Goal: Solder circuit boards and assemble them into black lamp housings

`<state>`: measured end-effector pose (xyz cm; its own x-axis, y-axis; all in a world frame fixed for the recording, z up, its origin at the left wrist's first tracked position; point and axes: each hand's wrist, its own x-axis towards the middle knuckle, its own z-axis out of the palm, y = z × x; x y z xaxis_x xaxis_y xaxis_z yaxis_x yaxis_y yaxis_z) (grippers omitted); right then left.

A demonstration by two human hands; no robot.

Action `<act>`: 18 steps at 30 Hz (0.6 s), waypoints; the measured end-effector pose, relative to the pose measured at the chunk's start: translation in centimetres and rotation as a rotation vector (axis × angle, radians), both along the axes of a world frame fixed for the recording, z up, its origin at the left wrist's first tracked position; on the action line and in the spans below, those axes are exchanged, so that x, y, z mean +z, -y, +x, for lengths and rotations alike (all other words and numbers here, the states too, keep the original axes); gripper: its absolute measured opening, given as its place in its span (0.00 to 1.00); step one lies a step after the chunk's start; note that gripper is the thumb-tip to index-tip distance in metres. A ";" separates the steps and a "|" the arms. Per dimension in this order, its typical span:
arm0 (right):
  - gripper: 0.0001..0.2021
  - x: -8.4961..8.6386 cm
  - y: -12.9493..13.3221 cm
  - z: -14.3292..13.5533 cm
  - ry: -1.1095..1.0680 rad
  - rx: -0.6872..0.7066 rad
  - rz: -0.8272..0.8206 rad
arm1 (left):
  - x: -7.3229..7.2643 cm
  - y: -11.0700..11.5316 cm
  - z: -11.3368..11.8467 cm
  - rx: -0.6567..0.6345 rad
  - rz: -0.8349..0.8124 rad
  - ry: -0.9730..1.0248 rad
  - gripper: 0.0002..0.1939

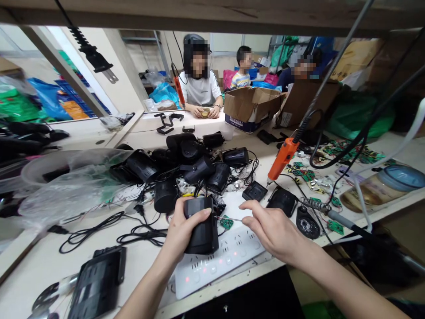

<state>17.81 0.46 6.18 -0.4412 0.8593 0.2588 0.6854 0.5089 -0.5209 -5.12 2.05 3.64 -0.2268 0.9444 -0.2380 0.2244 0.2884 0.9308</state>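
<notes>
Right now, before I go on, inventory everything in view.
Boxy plastic casing: one, black, left hand
Thin metal rod: one, silvery, right hand
Long power strip: one, white, beneath hands
Rounded plastic housings: many, black, mid-table heap
Small circuit boards: many, green, mostly right
Cylindrical electric screwdrivers: two, orange, hanging right and far centre
Two-pin plug: one, black, hanging upper left
Open cardboard box: one, brown, far side
Crumpled plastic bag: one, clear, left
People: three, across table
Left hand: one, bare, gripping casing
Right hand: one, bare, holding rod
</notes>
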 end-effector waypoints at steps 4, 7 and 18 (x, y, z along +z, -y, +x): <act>0.09 0.7 -0.3 0.2 -0.036 0.047 0.094 | -0.2 -0.1 -0.2 -0.045 -0.031 -0.006 0.32; 0.10 1.0 -0.6 0.2 -0.149 0.083 0.134 | -0.2 0.0 -0.1 -0.065 -0.035 0.018 0.30; 0.08 0.9 -0.7 0.3 -0.210 0.030 0.029 | -0.1 -0.1 -0.1 -0.069 -0.064 0.114 0.29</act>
<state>18.08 1.16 7.10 -0.4004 0.8375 0.3719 0.5480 0.5441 -0.6354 -5.22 2.12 3.58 -0.1295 0.9390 -0.3185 0.1393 0.3353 0.9318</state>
